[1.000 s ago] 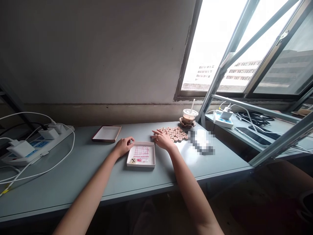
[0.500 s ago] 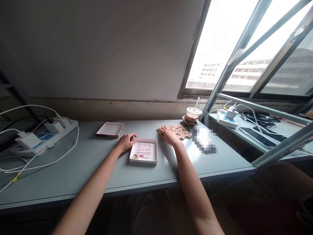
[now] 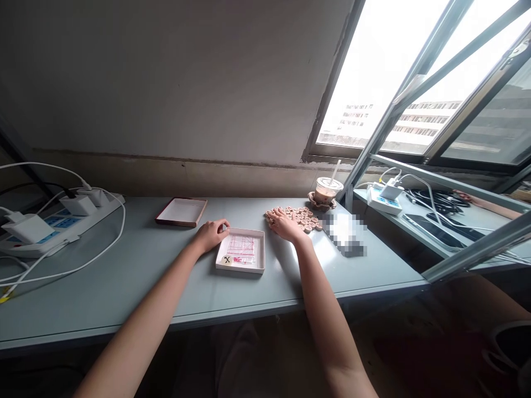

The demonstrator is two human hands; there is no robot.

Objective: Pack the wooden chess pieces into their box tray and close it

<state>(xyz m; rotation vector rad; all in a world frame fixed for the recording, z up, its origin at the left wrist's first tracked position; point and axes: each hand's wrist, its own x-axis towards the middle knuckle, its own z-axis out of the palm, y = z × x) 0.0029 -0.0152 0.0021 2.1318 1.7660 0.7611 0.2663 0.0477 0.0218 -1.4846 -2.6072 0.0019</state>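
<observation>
My left hand [image 3: 211, 235] rests on the table at the upper left corner of a shallow white box [image 3: 240, 270], its curled fingers touching the rim. Inside the box lie a clear packet with red lines [image 3: 241, 246] and one round wooden piece [image 3: 227, 260] with a dark mark. My right hand [image 3: 285, 225] lies with fingers spread over the left part of a cluster of round wooden pieces [image 3: 306, 219]. What is under its palm is hidden. A second shallow box with a reddish-brown rim [image 3: 181, 212] sits at the back left.
An iced drink cup [image 3: 327, 190] stands in a brown holder behind the pieces. Right of them is a blurred-out item [image 3: 346, 235]. Power strips with cables [image 3: 62, 221] lie at both sides. Another person's hand [image 3: 467, 197] shows at far right.
The view has shifted slightly. Another person's hand and forearm have come into view at the far right. My hands keep nearly the same places at the box and the pieces.
</observation>
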